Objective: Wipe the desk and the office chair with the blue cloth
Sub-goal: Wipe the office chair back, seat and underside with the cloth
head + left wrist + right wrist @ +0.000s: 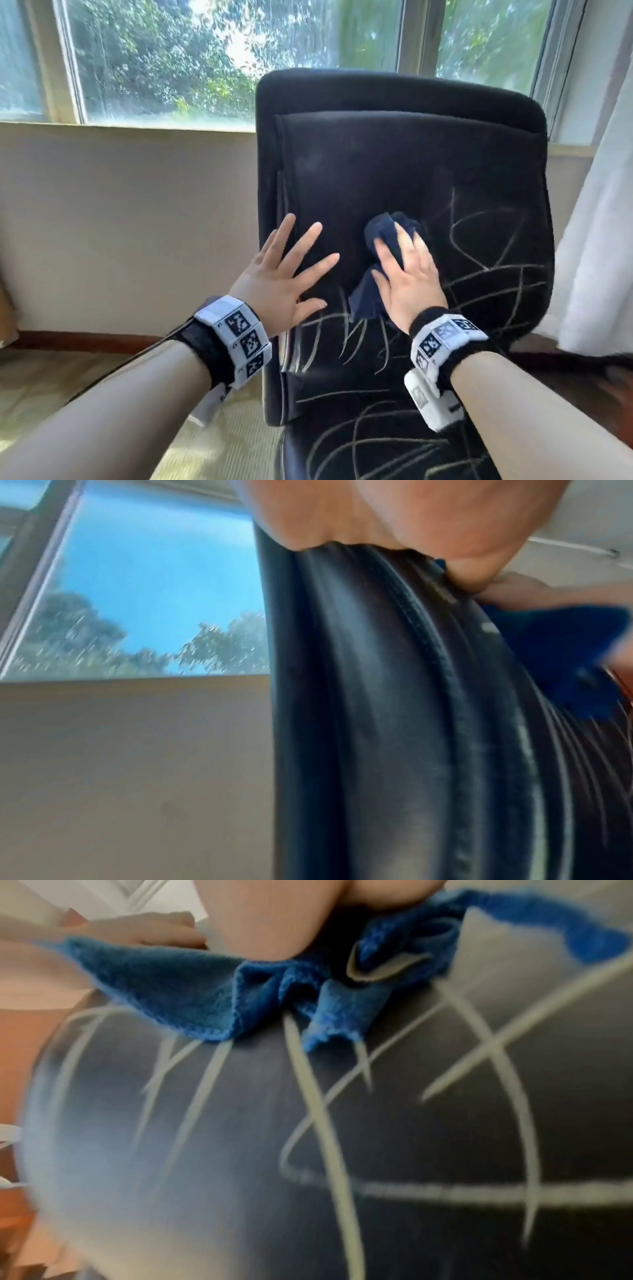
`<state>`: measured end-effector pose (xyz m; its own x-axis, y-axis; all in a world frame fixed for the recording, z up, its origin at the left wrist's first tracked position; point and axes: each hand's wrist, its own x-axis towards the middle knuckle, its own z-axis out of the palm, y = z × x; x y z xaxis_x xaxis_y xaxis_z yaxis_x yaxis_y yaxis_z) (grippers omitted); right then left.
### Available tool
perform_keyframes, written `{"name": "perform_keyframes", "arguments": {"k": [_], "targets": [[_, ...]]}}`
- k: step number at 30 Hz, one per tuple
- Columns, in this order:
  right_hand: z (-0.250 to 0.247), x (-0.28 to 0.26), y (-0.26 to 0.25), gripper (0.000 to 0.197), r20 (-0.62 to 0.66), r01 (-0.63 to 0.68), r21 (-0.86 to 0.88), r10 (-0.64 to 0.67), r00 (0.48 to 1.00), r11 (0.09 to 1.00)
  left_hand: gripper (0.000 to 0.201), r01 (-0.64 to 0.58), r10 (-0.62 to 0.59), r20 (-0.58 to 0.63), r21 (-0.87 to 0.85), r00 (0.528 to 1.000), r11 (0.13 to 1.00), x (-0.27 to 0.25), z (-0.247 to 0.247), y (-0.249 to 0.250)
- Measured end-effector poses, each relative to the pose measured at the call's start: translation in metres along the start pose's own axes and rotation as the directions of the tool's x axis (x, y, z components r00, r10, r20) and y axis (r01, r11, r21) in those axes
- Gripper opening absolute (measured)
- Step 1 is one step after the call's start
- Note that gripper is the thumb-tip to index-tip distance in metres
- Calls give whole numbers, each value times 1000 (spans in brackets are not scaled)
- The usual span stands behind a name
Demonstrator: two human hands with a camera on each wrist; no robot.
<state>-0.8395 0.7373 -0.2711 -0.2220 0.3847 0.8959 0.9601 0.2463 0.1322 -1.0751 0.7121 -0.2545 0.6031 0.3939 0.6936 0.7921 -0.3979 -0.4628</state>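
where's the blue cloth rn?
Head view: blue cloth is pressed under the right hand against the chair backrest, right of the left hand.

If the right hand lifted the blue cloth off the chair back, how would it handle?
Probably floppy: the cloth is bunched into folds under the right hand, one corner hanging loose. Likely light, since it stays on the upright chair back under flat fingers alone. Its fuzzy surface suggests some grip.

Head view looking forward and down at the office chair [404,178] backrest below a window [212,54], left wrist view pressed close against the chair's left edge, facing the window, right wrist view skimming the chalk-marked backrest, all three sharing the blue cloth [192,988]
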Motion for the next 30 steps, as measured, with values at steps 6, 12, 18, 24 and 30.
{"name": "perform_keyframes", "arguments": {"k": [6, 12, 18, 24, 30], "targets": [[16, -51, -9, 45, -2, 284, 17, -284, 959, 959, 66, 147, -144, 40, -80, 989, 986, 2, 7, 17], [-9, 21, 55, 38, -126, 348, -40, -350, 928, 937, 71, 193, -189, 85, -44, 978, 980, 8, 2, 23], [3, 34, 85, 43, -88, 285, -80, -291, 953, 955, 86, 137, -145, 95, 86, 985, 987, 54, 0, 50], [-18, -18, 160, 45, 8, -279, -111, 282, 959, 954, 99, 148, -174, 179, 152, 968, 977, 69, 6, 55], [-27, 60, 113, 41, -173, 163, -115, -181, 968, 980, 105, 218, -240, 239, 116, 941, 969, 91, 11, 80]]}}
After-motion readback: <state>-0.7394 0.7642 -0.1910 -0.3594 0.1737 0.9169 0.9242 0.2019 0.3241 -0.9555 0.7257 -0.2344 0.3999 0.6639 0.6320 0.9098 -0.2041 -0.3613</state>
